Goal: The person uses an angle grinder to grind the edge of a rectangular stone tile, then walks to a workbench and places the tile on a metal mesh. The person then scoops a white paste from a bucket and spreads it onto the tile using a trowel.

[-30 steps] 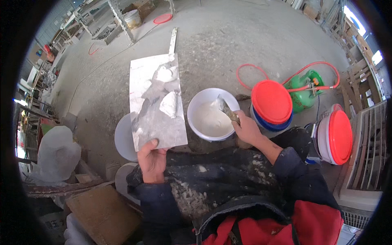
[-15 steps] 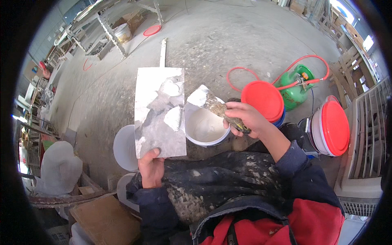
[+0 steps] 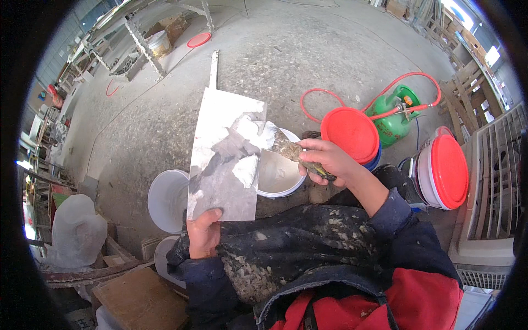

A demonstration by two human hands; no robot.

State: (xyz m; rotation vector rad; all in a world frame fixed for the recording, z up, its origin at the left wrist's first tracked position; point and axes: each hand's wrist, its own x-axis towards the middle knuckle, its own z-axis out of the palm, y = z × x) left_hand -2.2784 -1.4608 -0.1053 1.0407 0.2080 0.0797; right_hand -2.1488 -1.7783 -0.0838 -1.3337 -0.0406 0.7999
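My left hand (image 3: 204,232) grips the near edge of a flat rectangular board (image 3: 221,190), thumb on top. White putty (image 3: 246,170) lies in thick patches on its face, with grey surface showing between them. My right hand (image 3: 329,160) is closed round the handle of a putty knife (image 3: 287,147), its blade caked and loaded with white paste. The blade's tip meets the putty at the board's right edge. Below the knife, partly hidden by the board, stands a white bucket (image 3: 280,193) holding pale paste.
A red-lidded bucket (image 3: 350,135) and another red-lidded bucket (image 3: 450,170) stand to my right. Behind them is a green gas cylinder (image 3: 397,118) with a red hose (image 3: 308,93). An empty-looking white bucket (image 3: 165,201) sits left of the board, near a cardboard box (image 3: 140,305).
The board has shifted right and tilted toward the knife. The knife's loaded blade, apart from the board before, now meets its right edge; my right hand has barely moved.
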